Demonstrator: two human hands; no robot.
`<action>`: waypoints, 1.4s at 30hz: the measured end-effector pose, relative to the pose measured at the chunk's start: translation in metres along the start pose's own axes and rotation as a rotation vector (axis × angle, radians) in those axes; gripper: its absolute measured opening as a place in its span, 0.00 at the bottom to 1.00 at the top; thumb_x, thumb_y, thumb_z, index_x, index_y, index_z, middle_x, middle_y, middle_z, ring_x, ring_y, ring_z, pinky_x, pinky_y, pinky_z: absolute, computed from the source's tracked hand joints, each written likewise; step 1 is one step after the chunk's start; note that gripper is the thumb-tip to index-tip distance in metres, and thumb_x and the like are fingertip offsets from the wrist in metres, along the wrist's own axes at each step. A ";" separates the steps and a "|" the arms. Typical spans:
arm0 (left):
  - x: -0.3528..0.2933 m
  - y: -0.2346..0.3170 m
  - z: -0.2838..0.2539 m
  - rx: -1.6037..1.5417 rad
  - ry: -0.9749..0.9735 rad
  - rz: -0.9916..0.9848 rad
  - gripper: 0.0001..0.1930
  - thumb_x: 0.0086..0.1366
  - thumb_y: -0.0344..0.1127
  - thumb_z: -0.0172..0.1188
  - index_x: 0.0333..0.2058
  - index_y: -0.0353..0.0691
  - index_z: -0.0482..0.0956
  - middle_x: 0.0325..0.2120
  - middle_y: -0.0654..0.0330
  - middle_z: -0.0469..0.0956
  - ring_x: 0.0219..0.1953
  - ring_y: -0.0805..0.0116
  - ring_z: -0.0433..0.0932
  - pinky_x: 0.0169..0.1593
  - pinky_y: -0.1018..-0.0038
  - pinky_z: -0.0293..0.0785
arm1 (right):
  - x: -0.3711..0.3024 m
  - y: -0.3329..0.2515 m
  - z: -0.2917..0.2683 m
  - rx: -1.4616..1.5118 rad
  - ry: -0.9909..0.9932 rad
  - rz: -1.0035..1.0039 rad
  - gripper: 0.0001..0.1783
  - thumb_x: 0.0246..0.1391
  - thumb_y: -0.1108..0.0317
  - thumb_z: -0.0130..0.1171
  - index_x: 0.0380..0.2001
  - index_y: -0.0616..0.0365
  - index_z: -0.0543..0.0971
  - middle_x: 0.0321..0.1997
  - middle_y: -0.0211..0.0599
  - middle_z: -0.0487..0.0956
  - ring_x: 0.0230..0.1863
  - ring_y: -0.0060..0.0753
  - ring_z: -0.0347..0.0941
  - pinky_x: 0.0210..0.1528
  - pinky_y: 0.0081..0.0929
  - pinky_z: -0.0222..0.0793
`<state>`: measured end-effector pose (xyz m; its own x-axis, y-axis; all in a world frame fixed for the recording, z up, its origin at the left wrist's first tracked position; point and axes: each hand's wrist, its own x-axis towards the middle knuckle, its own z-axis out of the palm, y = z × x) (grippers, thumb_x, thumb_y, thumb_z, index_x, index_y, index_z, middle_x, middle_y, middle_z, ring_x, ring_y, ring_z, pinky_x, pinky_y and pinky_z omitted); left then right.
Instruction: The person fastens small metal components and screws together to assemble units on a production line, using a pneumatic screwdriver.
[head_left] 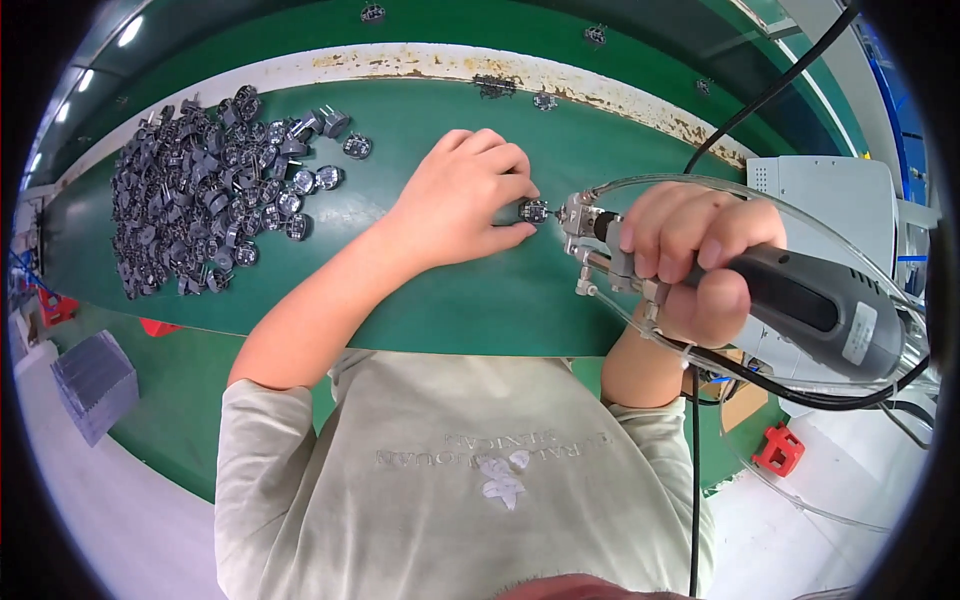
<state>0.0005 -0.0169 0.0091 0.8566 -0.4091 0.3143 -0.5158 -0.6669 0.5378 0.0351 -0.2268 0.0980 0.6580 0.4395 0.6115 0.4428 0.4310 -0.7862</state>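
My left hand lies on the green tabletop and pinches a small, round, dark part between thumb and fingers. To the right of it, my right hand is wrapped round a grey and black corded electric screwdriver. The tool lies roughly level, its metal nose with clear tubes pointing left. The tip is right beside the pinched part; whether they touch is too small to tell. A large pile of similar dark parts, some with metal prongs, sits to the left of my left forearm.
A green worktable spans the view, with a worn white strip along its far side. Several loose parts lie near and beyond that strip. A white machine stands at the right. Black cables and clear hoses hang around the screwdriver. A red stool is below.
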 end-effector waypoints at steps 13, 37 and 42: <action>-0.003 -0.003 0.004 -0.011 0.034 0.024 0.11 0.50 0.40 0.72 0.33 0.47 0.87 0.35 0.69 0.76 0.45 0.66 0.73 0.54 0.65 0.67 | 0.000 0.004 -0.001 0.016 -0.024 0.021 0.11 0.57 0.63 0.56 0.33 0.55 0.66 0.20 0.33 0.71 0.18 0.32 0.68 0.26 0.37 0.71; -0.005 -0.006 0.007 -0.062 0.022 0.059 0.12 0.49 0.38 0.72 0.33 0.45 0.85 0.37 0.68 0.78 0.45 0.65 0.74 0.50 0.66 0.67 | -0.002 0.009 0.014 0.134 0.116 -0.041 0.19 0.50 0.65 0.74 0.30 0.57 0.70 0.20 0.32 0.75 0.19 0.32 0.72 0.24 0.31 0.71; -0.005 -0.003 0.002 -0.053 0.027 0.047 0.13 0.50 0.37 0.71 0.36 0.45 0.84 0.39 0.67 0.77 0.45 0.64 0.74 0.51 0.66 0.67 | 0.003 -0.024 0.001 0.084 -0.059 -0.114 0.24 0.53 0.53 0.72 0.34 0.55 0.68 0.20 0.31 0.74 0.19 0.33 0.72 0.27 0.36 0.75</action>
<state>-0.0020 -0.0142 0.0048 0.8315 -0.4219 0.3613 -0.5553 -0.6132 0.5618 0.0255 -0.2350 0.1188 0.5678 0.4285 0.7028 0.4586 0.5444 -0.7024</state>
